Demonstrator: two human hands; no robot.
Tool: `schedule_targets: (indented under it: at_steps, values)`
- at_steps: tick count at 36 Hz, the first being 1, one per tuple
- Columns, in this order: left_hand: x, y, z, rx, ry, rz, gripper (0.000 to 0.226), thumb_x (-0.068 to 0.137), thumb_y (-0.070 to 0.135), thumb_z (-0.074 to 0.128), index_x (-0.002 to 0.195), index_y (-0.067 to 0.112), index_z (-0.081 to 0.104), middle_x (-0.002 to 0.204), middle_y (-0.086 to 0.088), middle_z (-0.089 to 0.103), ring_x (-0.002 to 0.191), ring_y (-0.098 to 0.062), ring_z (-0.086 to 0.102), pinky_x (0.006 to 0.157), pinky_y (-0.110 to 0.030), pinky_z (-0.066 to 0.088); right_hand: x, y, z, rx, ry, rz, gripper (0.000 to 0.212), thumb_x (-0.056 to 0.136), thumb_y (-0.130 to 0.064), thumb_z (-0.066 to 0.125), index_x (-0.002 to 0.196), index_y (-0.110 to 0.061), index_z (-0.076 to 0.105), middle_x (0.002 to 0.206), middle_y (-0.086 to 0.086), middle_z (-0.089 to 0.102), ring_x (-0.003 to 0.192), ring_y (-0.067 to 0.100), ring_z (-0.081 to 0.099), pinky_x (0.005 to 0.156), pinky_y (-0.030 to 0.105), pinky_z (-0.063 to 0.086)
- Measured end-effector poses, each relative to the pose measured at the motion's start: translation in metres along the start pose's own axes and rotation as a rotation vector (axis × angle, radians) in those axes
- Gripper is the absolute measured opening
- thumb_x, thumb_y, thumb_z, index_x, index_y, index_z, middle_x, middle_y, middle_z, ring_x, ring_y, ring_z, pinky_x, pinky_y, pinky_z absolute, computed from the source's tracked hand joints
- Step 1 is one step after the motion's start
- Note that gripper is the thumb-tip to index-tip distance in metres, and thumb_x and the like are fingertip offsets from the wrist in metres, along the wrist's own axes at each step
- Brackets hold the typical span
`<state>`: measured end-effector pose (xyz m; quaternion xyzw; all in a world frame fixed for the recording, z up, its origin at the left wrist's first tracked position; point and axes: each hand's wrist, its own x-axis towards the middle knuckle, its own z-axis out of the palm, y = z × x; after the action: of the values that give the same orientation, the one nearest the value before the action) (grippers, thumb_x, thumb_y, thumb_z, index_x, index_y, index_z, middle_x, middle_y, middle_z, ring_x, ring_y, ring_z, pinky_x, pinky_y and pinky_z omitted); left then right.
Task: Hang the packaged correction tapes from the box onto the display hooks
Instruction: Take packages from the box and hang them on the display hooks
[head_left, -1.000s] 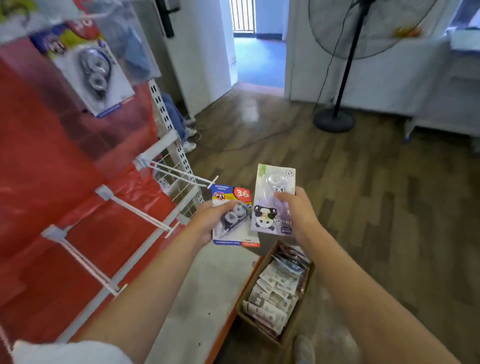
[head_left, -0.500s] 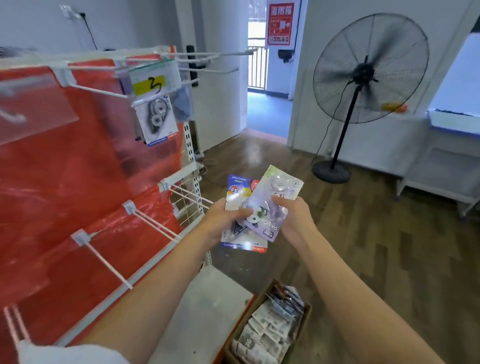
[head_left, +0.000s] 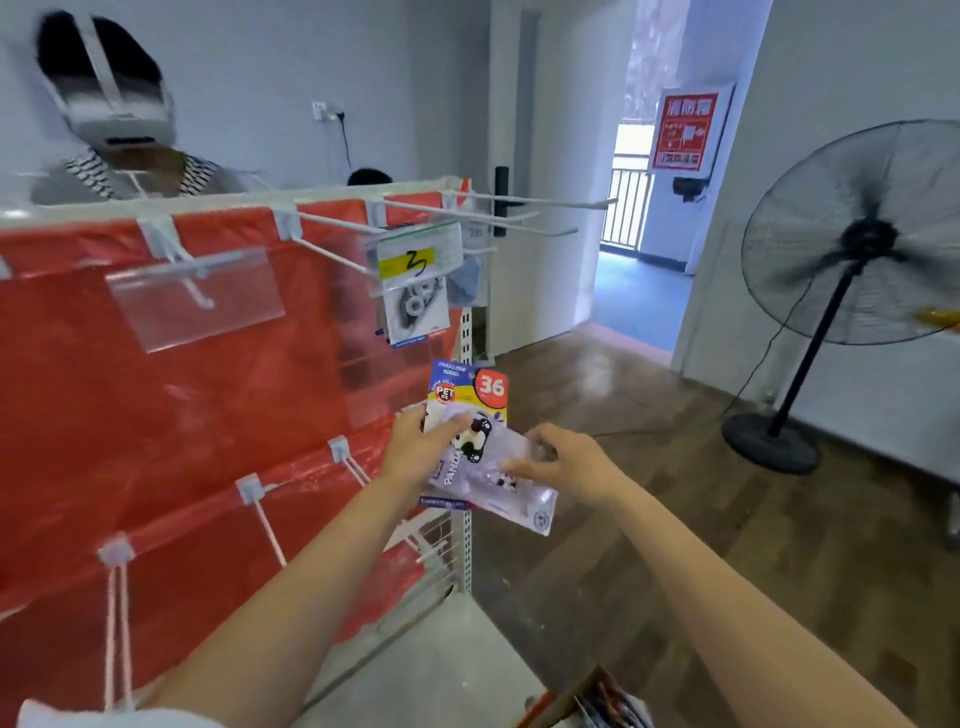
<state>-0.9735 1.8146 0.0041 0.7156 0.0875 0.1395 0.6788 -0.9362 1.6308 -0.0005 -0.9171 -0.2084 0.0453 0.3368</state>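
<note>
In front of the red display rack (head_left: 156, 415), near its right-hand upright, my two hands meet over two packaged correction tapes. My left hand (head_left: 421, 447) grips both packs together, thumb curled across the front of the purple panda pack (head_left: 488, 478), fingers behind. That pack lies tilted, its long side running down to the right, and it overlaps the lower half of the blue-and-yellow pack (head_left: 470, 389), which stands upright behind it with a red "36" badge at its top right corner. My right hand (head_left: 563, 462) pinches the right portion of the panda pack, fingers curled onto its clear blister; whether it also touches the rear pack I cannot tell. On the rack's top rail, white display hooks (head_left: 498, 200) jut out to the right; one near the rail's right end carries a hung correction tape (head_left: 415, 312) under a clear tag holder with a yellow label. A second clear tag holder (head_left: 197, 296) hangs left of it. Lower rails carry more white hooks (head_left: 260, 512), bare. The cardboard box (head_left: 587, 701) shows only at the bottom edge of view, on the rack's grey base shelf corner, packs inside blurred. A standing fan (head_left: 852, 249) sits on the wood floor at right. A person wearing a headset (head_left: 114, 114) stands behind the rack's top left.
</note>
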Motion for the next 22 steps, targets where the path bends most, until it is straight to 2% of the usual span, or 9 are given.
schedule_targets:
  at_steps: [1,3,7,9,11,14,16,19,22]
  values:
    - [0.003,0.002,0.001,-0.029,0.029,-0.011,0.016,0.087,0.007,0.066,0.075,0.019,0.064,0.062,0.012,0.066,0.053,0.002,0.062,0.048,-0.011,0.046,0.004,-0.002,-0.002,0.048,-0.019,-0.008,0.042,0.08,-0.048,0.071,0.091,-0.012,0.054,0.081,-0.003,0.054,0.076,0.015,0.046,0.065,0.025,0.037]
    - [0.008,0.008,0.003,-0.076,0.062,-0.051,0.01,0.087,0.015,0.067,0.078,0.019,0.065,0.068,0.008,0.068,0.059,-0.004,0.064,0.048,-0.013,0.047,0.01,-0.004,-0.007,0.056,-0.024,-0.03,0.043,0.08,-0.05,0.07,0.075,-0.017,0.043,0.071,-0.006,0.05,0.066,0.013,0.043,0.057,0.025,0.032]
    - [0.019,0.019,0.003,-0.148,0.113,-0.111,0.016,0.085,0.027,0.07,0.087,0.011,0.069,0.079,-0.005,0.071,0.071,-0.021,0.067,0.067,-0.028,0.051,0.025,-0.005,-0.018,0.124,0.056,-0.018,0.048,0.085,-0.049,0.065,0.064,-0.018,0.033,0.064,-0.005,0.04,0.058,0.008,0.036,0.051,0.021,0.027]
    - [0.023,0.02,0.002,-0.154,0.164,-0.123,0.021,0.083,0.028,0.071,0.092,0.009,0.07,0.087,-0.01,0.072,0.079,-0.025,0.067,0.079,-0.036,0.052,0.033,-0.001,-0.023,0.199,0.106,0.025,0.045,0.089,-0.048,0.059,0.066,-0.018,0.034,0.068,-0.004,0.041,0.061,0.01,0.039,0.053,0.021,0.028]
    - [0.025,0.021,0.001,-0.158,0.203,-0.144,0.018,0.085,0.021,0.07,0.097,0.008,0.069,0.096,-0.014,0.072,0.086,-0.027,0.067,0.086,-0.041,0.051,0.041,0.005,-0.027,0.34,0.156,0.069,0.034,0.091,-0.046,0.057,0.075,-0.019,0.043,0.079,-0.002,0.05,0.074,0.015,0.049,0.062,0.024,0.038]
    - [0.024,0.023,0.002,-0.193,0.235,-0.153,0.011,0.089,0.014,0.064,0.097,0.007,0.068,0.091,-0.011,0.072,0.08,-0.025,0.067,0.083,-0.039,0.052,0.054,0.015,-0.033,0.591,0.234,0.111,0.028,0.091,-0.044,0.059,0.096,-0.017,0.057,0.099,0.002,0.063,0.092,0.021,0.06,0.083,0.035,0.048]
    - [0.022,0.024,0.004,-0.192,0.26,-0.142,0.012,0.089,0.015,0.064,0.097,0.006,0.068,0.087,-0.009,0.072,0.077,-0.023,0.068,0.078,-0.037,0.053,0.059,0.017,-0.035,0.734,0.247,0.121,0.024,0.09,-0.043,0.061,0.094,-0.019,0.06,0.104,0.004,0.065,0.096,0.023,0.061,0.089,0.039,0.05]
    - [0.019,0.025,0.007,-0.217,0.297,-0.131,0.008,0.09,0.015,0.063,0.092,0.008,0.068,0.088,-0.011,0.072,0.075,-0.022,0.067,0.076,-0.035,0.053,0.064,0.017,-0.037,0.817,0.207,0.066,0.016,0.091,-0.038,0.06,0.084,-0.024,0.058,0.093,-0.002,0.062,0.086,0.016,0.059,0.079,0.032,0.048]
    - [0.016,0.027,0.011,-0.228,0.32,-0.128,0.009,0.092,0.015,0.061,0.092,0.008,0.066,0.085,-0.009,0.072,0.071,-0.02,0.068,0.068,-0.032,0.054,0.067,0.018,-0.038,0.861,0.134,0.007,0.012,0.093,-0.033,0.059,0.092,-0.02,0.059,0.086,-0.009,0.06,0.076,0.004,0.056,0.061,0.022,0.042]
